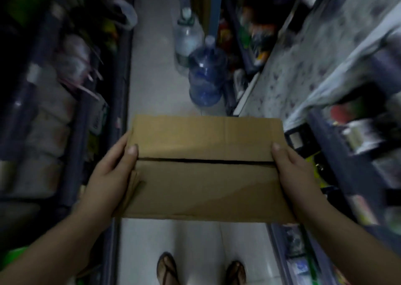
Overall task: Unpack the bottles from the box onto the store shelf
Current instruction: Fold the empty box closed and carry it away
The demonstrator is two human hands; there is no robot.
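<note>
A brown cardboard box (206, 169) is held at waist height in a narrow store aisle, its top flaps folded down with a dark slit between them. My left hand (112, 171) grips the box's left end, thumb on top. At the right end my right hand (293, 171) grips it the same way. The bottles inside are hidden. Store shelves (355, 154) run along the right side, blurred, with cans and packets on them.
Another shelf row (71, 132) with bagged goods lines the left. On the tiled floor ahead stand a large blue water jug (206, 78) and a clear one (187, 37) behind it. My sandalled feet (201, 269) show below the box.
</note>
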